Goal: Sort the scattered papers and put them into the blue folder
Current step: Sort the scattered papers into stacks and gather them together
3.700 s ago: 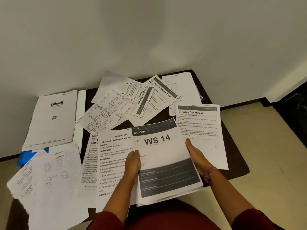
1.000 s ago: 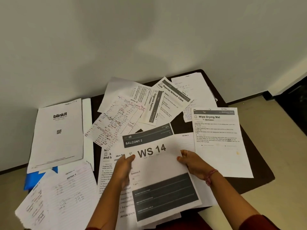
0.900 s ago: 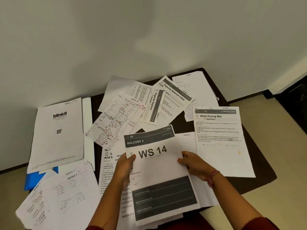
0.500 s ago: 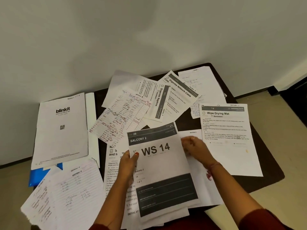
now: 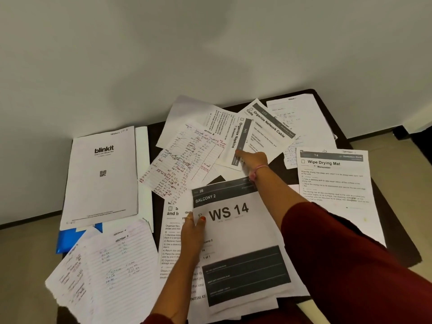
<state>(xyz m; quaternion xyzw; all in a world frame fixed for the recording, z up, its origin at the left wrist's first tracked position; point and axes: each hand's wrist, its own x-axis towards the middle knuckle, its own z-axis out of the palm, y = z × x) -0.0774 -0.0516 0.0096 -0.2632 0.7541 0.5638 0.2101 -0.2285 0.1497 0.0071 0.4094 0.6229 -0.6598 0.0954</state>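
Observation:
Printed and handwritten papers lie scattered over a dark table (image 5: 397, 244). My left hand (image 5: 194, 232) grips the left edge of the "WS 14" sheet (image 5: 238, 230), which tops a small stack near me. My right hand (image 5: 252, 160) reaches across to the "Organize Napkins" sheet (image 5: 240, 134), its fingers stretched onto that sheet's near end. The blue folder (image 5: 70, 239) shows only a corner at the left, buried under the "blinkit" booklet (image 5: 102, 176) and lined handwritten sheets (image 5: 114, 267).
A red-ruled handwritten sheet (image 5: 182, 164), the "Organize Network Cable" sheet (image 5: 271, 127), a handwritten page (image 5: 301, 118) and the "Wipe Drying Mat" sheet (image 5: 334, 188) lie around. A white wall stands right behind the table. Beige floor lies to the right.
My right hand has let go of the WS 14 stack's right edge and reached forward to the Organize Napkins sheet. The left hand keeps its hold on the stack.

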